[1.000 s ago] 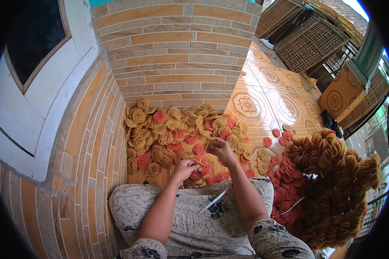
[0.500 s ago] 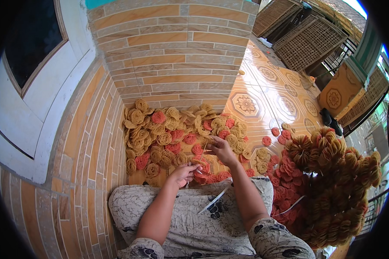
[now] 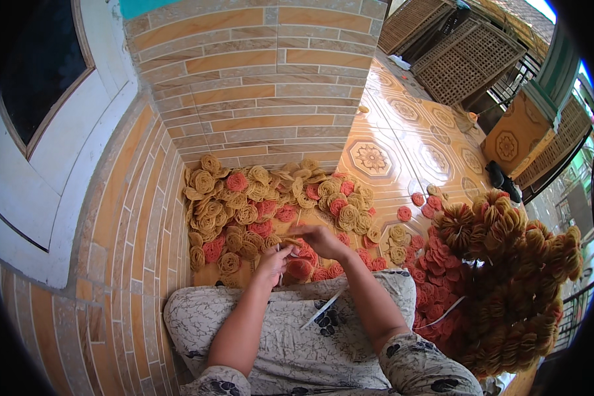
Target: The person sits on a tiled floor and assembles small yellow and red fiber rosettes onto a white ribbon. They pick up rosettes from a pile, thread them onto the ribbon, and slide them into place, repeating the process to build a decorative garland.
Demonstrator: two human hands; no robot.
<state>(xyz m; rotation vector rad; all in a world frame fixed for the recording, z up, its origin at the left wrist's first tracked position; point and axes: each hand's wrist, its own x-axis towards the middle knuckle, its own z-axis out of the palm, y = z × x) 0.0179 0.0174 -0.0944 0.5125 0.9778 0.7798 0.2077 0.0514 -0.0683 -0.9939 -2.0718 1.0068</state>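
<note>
Closest to me, patterned clothing [image 3: 277, 336] covers the lap, with a pale strip [image 3: 323, 307] lying across it. Just beyond, I see the left hand [image 3: 270, 266] with thumb and fingers pinched on a small tan piece [image 3: 292, 242], held above the floor in front of the knees. The right hand [image 3: 327, 241] reaches in beside it, fingers stretched leftward near that piece; I cannot tell whether they grip anything. Coral rosettes [image 3: 300, 267] lie beneath the hands. To my right stands a bulky tan-and-red bundle [image 3: 508, 317], next to a coral heap [image 3: 432, 264]. Farther out, I have tan rosettes [image 3: 208, 214], mixed with coral ones, piled against a brick-patterned wall [image 3: 257, 86]. Past its corner, glossy tiled floor [image 3: 369, 157] runs toward dark footwear [image 3: 501, 179] and a lattice panel [image 3: 468, 63].
</note>
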